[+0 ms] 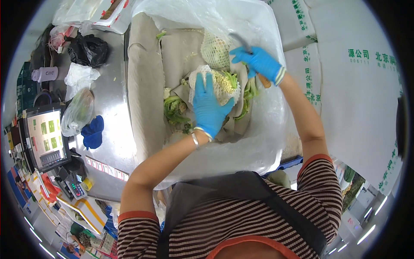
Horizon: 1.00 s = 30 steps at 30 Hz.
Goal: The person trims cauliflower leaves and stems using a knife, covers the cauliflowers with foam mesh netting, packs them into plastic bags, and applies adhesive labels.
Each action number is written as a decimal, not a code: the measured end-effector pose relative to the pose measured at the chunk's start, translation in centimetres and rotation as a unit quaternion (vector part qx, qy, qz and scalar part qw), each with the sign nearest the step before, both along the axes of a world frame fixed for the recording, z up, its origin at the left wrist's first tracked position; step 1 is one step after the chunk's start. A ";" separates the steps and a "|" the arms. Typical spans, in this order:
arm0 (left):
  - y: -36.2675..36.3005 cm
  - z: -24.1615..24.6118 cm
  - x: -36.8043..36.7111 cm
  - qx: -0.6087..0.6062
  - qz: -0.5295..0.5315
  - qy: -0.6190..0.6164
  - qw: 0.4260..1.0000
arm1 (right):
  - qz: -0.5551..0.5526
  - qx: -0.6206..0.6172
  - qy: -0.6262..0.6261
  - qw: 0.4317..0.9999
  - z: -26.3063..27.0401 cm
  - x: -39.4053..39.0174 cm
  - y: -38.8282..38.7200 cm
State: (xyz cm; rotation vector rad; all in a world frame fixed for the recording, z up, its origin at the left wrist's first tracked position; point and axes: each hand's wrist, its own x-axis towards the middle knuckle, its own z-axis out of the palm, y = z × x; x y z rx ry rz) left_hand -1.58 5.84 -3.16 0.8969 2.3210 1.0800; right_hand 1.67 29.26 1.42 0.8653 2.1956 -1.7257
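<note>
My left hand [208,110], in a blue glove, lies with spread fingers over a cauliflower [225,83] in a white foam net. Pale yellow florets and a green leaf show at its right side. In my right hand [262,63], also gloved, is a knife with a curved blade [241,42] and a wooden handle [265,81]. The blade points up and left, apart from the cauliflower. Just beyond sits another netted cauliflower [215,50]. Both lie in a white box [275,32] lined with clear plastic and grey paper [181,42]. Green leaf trimmings [174,110] lie near my left hand.
Left of the box, a metal counter [113,87] holds a black plastic bag [87,50], a clear bag [78,111], a blue cloth-like item [93,132] and a lit screen [47,137]. Large white boxes with green writing [352,97] stand along the right. A person [74,242] is far off.
</note>
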 end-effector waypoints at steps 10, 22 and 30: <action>-4.8 -2.8 -3.2 0.011 0.201 -0.003 0.979 | -0.028 -0.231 -0.030 0.972 1.9 4.3 -5.2; -5.2 0.9 -2.3 -0.219 -0.260 0.175 0.924 | -0.139 -0.147 -0.095 0.975 -3.9 5.5 -4.7; -14.0 -2.8 -1.5 -0.304 -0.117 -0.128 0.937 | -0.019 -0.232 -0.164 0.959 -5.0 6.8 -11.9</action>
